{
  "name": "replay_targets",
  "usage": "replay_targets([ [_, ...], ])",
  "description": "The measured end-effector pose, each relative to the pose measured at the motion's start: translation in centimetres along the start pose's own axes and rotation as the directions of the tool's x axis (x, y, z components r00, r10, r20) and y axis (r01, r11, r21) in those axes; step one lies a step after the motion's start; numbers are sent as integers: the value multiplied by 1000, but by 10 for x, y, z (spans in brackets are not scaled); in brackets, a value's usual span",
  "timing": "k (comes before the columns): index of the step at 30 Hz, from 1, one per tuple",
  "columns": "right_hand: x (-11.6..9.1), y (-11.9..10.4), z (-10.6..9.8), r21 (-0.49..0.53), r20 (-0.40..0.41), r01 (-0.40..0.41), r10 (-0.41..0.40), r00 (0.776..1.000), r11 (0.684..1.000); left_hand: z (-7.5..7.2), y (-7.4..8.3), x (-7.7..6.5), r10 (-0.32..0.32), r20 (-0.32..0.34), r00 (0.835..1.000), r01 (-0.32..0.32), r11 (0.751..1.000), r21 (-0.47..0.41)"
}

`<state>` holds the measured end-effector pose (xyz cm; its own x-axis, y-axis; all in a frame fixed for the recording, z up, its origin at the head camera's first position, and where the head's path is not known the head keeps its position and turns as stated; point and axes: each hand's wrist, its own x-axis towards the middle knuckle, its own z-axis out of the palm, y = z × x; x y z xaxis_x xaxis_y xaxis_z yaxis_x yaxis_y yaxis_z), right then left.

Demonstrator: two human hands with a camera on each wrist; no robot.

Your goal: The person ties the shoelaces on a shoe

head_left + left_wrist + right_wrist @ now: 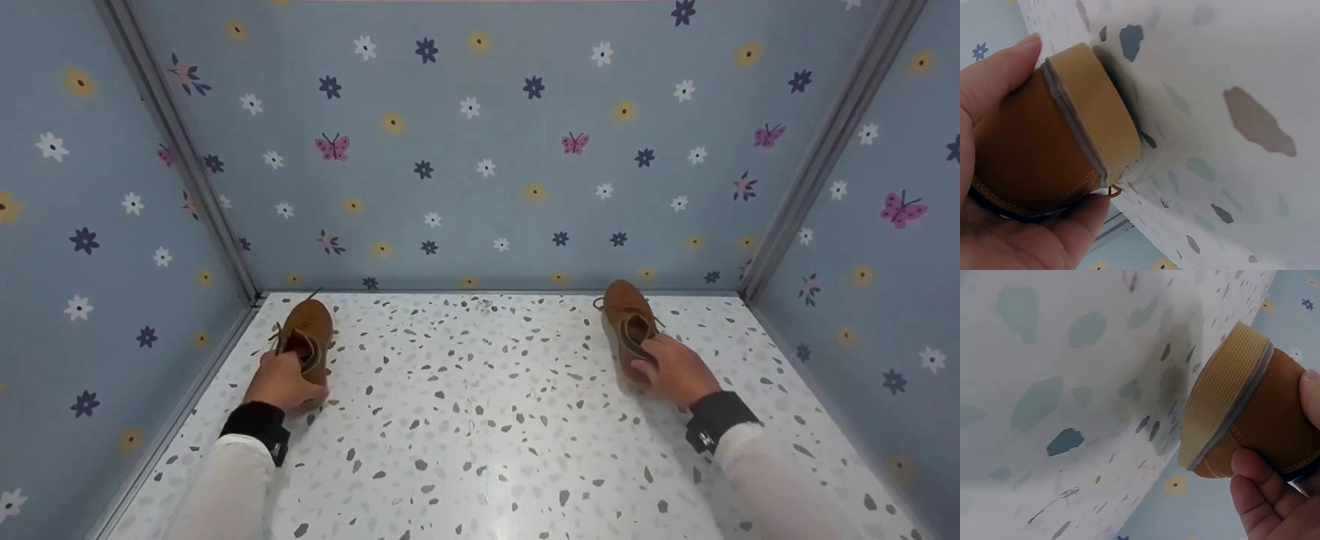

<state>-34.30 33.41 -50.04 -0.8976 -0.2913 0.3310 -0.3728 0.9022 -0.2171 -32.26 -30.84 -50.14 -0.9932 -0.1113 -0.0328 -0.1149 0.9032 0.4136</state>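
Observation:
My left hand (279, 382) grips a brown lace-up shoe (311, 322) around its heel, at the left side of the speckled surface. In the left wrist view the shoe's tan ridged heel (1100, 107) faces the surface, with the thumb on one side of the brown upper and fingers on the other. On the right, my right hand (679, 369) pinches a matching brown shoe (626, 304) by its heel and opening. Its sole (1224, 391) is tilted over the surface in the right wrist view, a shadow beside it. Both toes point toward the back panel.
A white terrazzo-patterned surface (465, 420) lies between the shoes. Blue panels with flowers and butterflies stand at the back (480, 150), left (45, 300) and right (862, 315), joined by grey corner strips (825, 142). Black bands (259, 427) circle both wrists below white sleeves.

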Motion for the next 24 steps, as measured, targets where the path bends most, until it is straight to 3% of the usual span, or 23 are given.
replay_targets([
  [4,0,9,3,11,37,-45,44,998,999,-1,-2,-1,32,-28,999,-33,999,-26],
  [12,1,12,5,-13,66,-54,55,996,998,2,1,-2,28,-98,995,-37,995,-95],
  [19,4,7,2,-50,119,-62,68,991,997,-1,29,-6,67,-216,974,-92,990,-108],
  [24,3,4,0,-59,101,-68,74,992,996,-4,57,-9,94,-244,965,-123,987,-108],
])
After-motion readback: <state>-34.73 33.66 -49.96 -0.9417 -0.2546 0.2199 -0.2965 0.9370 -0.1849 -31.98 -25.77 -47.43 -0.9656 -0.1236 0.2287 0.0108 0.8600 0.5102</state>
